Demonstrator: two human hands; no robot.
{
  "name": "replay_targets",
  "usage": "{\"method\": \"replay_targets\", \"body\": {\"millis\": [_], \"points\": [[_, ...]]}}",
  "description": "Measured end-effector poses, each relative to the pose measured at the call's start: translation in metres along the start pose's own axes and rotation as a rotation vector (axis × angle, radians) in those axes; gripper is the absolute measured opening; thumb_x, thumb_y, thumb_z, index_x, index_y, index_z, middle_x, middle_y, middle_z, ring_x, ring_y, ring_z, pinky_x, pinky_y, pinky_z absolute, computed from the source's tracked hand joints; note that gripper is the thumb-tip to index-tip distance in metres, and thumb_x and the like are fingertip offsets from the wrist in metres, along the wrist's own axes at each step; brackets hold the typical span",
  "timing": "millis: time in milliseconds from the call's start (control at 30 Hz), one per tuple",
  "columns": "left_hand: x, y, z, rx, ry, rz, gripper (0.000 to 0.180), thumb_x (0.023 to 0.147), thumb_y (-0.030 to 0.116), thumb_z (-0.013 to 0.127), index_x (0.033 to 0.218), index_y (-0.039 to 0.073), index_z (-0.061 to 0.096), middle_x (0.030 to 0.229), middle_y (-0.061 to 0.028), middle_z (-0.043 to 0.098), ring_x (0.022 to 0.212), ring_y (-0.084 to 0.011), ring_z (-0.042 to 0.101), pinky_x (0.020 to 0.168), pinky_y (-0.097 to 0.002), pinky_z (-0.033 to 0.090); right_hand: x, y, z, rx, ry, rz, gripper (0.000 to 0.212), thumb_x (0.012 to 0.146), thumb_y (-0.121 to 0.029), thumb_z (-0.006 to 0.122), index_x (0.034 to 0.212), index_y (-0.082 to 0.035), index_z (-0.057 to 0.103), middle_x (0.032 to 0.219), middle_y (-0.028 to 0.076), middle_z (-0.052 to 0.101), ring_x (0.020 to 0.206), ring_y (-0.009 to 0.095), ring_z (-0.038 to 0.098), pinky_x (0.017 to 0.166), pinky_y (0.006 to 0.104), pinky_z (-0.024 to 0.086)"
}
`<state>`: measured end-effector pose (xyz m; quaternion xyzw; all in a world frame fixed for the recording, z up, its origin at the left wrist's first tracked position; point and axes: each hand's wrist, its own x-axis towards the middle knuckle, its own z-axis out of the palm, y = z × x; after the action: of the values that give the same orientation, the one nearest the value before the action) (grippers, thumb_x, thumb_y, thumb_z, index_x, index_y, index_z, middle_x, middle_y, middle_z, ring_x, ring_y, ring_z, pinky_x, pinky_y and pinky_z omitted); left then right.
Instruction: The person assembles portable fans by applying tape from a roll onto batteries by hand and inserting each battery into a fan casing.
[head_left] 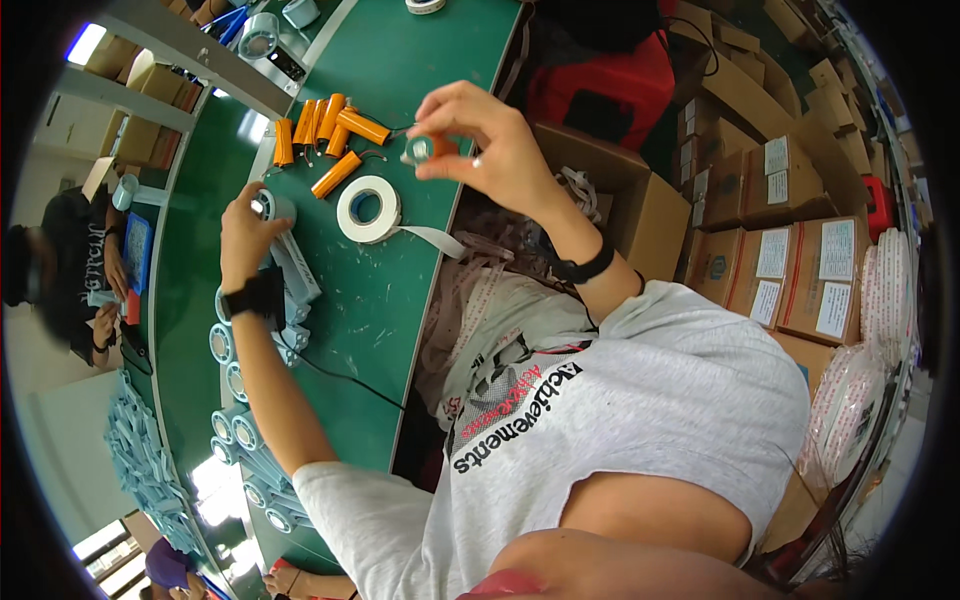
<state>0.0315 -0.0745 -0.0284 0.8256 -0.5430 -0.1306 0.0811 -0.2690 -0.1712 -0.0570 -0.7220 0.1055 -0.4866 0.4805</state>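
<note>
My right hand is raised over the table's edge. Its thumb and fingers pinch an orange cylindrical battery, one round end showing. My left hand curls around the round head of a pale blue-grey housing with a long handle on the green table; part of the head is hidden by the fingers. Between my hands lie several orange batteries with short wires. Beside them is a roll of white tape, its loose end trailing over the table edge.
More blue-grey housings line the table beside my left forearm. A black cable crosses the table. An open carton, a red stool and stacked boxes stand at the right. Across the table, a person in black handles a part.
</note>
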Motion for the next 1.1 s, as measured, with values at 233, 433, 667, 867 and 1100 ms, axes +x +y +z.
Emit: {"method": "replay_targets", "body": {"millis": [233,433,667,867,1100], "points": [[-0.088,0.081,0.042,0.283,0.09,-0.323,0.054,0.063,0.032,0.076,0.103,0.001,0.057,0.101,-0.0187,0.057,0.099,-0.0382,0.052,0.084,-0.0397,0.044,-0.013,-0.025,0.023,0.121,-0.196,0.112,0.026,0.068,0.005,0.069,0.091,-0.003,0.06,0.093,0.007,0.057,0.083,0.015,0.057,0.069,0.0256,0.049],[-0.114,0.06,0.038,0.265,0.372,0.441,0.035,0.066,0.019,0.072,0.093,0.003,0.059,0.11,-0.0132,0.053,0.109,-0.0357,0.047,0.093,-0.0418,0.038,-0.025,-0.014,0.048,0.052,-0.306,-0.105,0.026,0.066,0.004,0.07,0.089,-0.002,0.06,0.092,0.01,0.057,0.079,0.018,0.056,0.067,0.0259,0.048],[-0.101,0.048,0.053,0.208,0.232,0.671,0.022,0.069,0.009,0.067,0.088,0.005,0.058,0.11,-0.0086,0.052,0.111,-0.0295,0.045,0.1,-0.0432,0.031,-0.048,0.007,0.059,-0.4,-0.446,-0.489,0.029,0.067,-0.003,0.067,0.096,-0.002,0.06,0.1,0.008,0.056,0.077,0.021,0.056,0.068,0.0288,0.047],[-0.098,0.04,0.05,-0.04,0.283,0.718,0.013,0.074,0.006,0.062,0.085,0.003,0.055,0.104,-0.0082,0.052,0.103,-0.0277,0.049,0.094,-0.0373,0.036,-0.044,-0.001,0.062,-0.751,-0.509,-0.613,0.044,0.07,-0.017,0.065,0.112,-0.008,0.057,0.108,0.003,0.055,0.068,0.018,0.05,0.066,0.028,0.043],[-0.094,0.044,0.068,-0.474,0.387,0.328,0.009,0.085,0.003,0.049,0.093,0.0,0.046,0.097,-0.0138,0.051,0.09,-0.0314,0.051,0.077,-0.037,0.041,-0.034,-0.011,0.06,-0.862,-0.721,-0.559,0.071,0.068,-0.039,0.066,0.13,-0.011,0.044,0.114,0.0,0.054,0.061,0.015,0.041,0.06,0.0258,0.038]]}}
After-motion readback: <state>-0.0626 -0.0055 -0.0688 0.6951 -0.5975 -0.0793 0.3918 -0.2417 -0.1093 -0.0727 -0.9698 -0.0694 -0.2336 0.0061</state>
